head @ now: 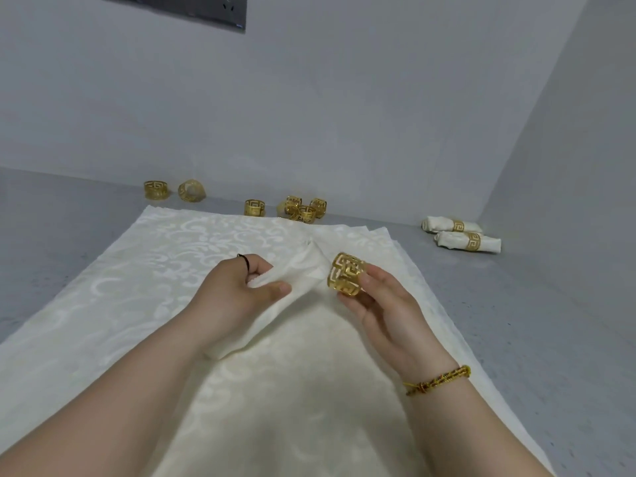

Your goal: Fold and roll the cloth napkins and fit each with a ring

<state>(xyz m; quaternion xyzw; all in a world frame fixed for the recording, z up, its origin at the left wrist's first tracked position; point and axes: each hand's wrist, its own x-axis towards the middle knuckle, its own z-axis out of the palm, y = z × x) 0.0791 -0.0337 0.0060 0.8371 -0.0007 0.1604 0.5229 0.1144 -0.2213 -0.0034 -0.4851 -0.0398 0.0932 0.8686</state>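
Open room beside the fingers [374, 272], clutter only far off by the wall [309, 115].
Beyond the fingers, loose gold rings [303, 210] stand scattered along the foot of the wall, well apart from them. Far to their right two ringed rolls [461, 235] lie side by side near the corner. Either side, bare grey surface [516, 321] lies open; beneath them only flat napkins [137, 287].

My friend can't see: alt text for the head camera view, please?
A person's left hand grips a rolled cream napkin while the right hand holds a gold ring at its end. Two ringed rolls and spare rings lie beyond.
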